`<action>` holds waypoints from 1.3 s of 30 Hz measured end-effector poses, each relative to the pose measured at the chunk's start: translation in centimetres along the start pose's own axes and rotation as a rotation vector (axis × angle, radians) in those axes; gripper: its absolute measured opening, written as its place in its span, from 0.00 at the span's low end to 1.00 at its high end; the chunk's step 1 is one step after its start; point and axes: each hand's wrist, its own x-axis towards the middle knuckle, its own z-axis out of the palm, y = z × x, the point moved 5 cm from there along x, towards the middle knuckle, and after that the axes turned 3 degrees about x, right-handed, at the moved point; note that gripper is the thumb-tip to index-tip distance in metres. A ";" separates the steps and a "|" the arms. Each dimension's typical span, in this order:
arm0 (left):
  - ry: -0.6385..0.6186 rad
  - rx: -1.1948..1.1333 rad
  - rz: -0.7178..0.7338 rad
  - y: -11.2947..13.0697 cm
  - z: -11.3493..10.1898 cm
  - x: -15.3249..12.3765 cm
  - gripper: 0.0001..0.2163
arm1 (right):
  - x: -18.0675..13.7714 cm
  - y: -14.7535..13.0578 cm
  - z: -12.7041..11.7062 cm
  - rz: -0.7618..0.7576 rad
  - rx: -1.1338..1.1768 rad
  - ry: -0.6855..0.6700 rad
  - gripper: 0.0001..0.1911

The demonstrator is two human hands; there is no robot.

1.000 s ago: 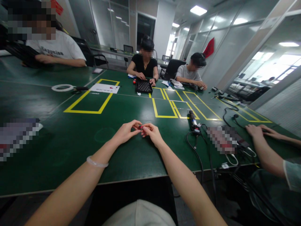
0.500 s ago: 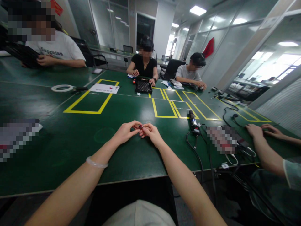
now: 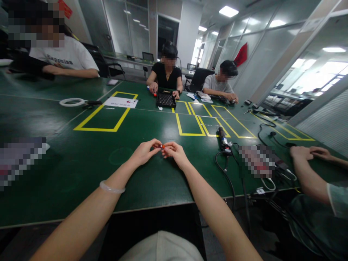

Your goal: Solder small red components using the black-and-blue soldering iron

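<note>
Orange object (image 3: 163, 146) is pinched — left hand (image 3: 144, 152), right hand (image 3: 176, 153).

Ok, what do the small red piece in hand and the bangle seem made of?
Small red piece: perhaps glossy plastic, from its bright color and apparent glint, though too small to be sure. Bangle: smooth, whitish, seemingly translucent; its sheen suggests resin, glass or stone.

green table (image 3: 89, 159), yellow tape outlines (image 3: 95, 129), white sheet (image 3: 118, 102), white coil (image 3: 71, 104) (near the sheet), black tray (image 3: 166, 99)
</note>
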 end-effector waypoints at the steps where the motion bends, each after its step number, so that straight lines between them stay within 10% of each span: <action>1: -0.011 -0.001 -0.001 -0.2 0.1 0.0 0.12 | 0.0 -0.2 0.0 -0.018 -0.005 0.006 0.20; 15: -0.243 -0.012 0.023 0.0 1.6 -0.2 0.18 | 0.0 -0.6 -0.2 -0.105 -0.167 -0.009 0.17; 31: -0.158 -0.060 -0.049 -0.5 1.2 -0.1 0.17 | -0.2 -0.5 0.2 -0.106 -0.195 -0.031 0.16; 39: -0.097 -0.002 -0.093 -0.6 0.5 -0.2 0.16 | 0.3 -6.3 -7.4 -0.228 -0.483 0.338 0.13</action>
